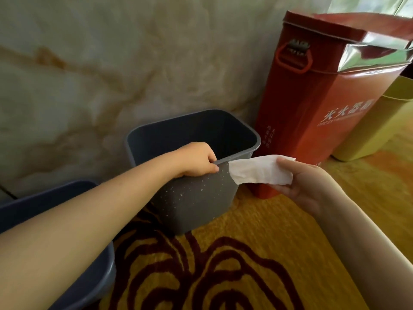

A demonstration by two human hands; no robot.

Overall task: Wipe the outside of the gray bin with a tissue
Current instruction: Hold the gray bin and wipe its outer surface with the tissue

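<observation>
Standing on a yellow carpet (257, 231) with dark red swirls, against a marbled beige wall (111, 63): the gray bin (196, 198), tilted toward the camera, its outer front wall speckled with pale flecks. At three o'clock from the bin, just beside it, a tall red box (324, 104) with white lettering and a red handle on its side; further toward three o'clock, a pale yellow bin (368, 130), partly hidden behind the red box. At eight o'clock, a dark blue bin (67, 220), largely covered by the left forearm crossing over it. Between camera and speckled wall, no obstruction except that forearm on the left part.

Left hand (196, 159) closed over the near rim of the gray bin, fingers hooked inside, thumb pressed on the outer face. Right hand (306, 186) at three o'clock from the rim, palm up, fingers pinched on a folded white tissue (261, 172). Tissue's free end reaching toward nine o'clock, overlapping the bin's upper right corner just below the rim; actual contact hard to tell. Right fingertips clear of the bin wall.
</observation>
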